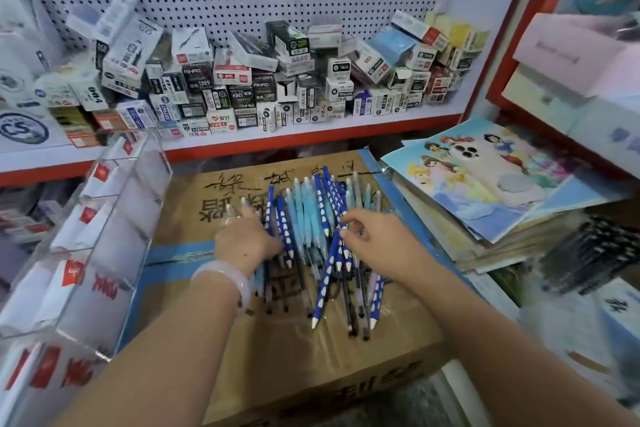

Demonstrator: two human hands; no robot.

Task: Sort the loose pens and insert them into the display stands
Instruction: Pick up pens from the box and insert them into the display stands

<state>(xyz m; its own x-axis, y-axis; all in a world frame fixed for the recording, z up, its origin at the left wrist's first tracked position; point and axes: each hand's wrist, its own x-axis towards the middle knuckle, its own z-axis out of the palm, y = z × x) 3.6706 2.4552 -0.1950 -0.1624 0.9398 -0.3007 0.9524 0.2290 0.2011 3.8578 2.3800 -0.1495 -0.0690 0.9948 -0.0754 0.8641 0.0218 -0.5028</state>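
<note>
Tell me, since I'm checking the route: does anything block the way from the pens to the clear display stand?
Nothing visible does. The pens lie on the cardboard box, and the display stand sits directly beside its left edge.

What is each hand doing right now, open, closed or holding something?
Left hand: open, fingers spread flat on the heap of loose blue pens.
Right hand: cannot tell; fingertips curl onto the pens, but a pinch is not clear.

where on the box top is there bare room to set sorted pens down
Bare cardboard box near the front edge, below the pen pile, and a strip between the acrylic display stand and the left hand. Crowded mid-box, under both hands.
</note>
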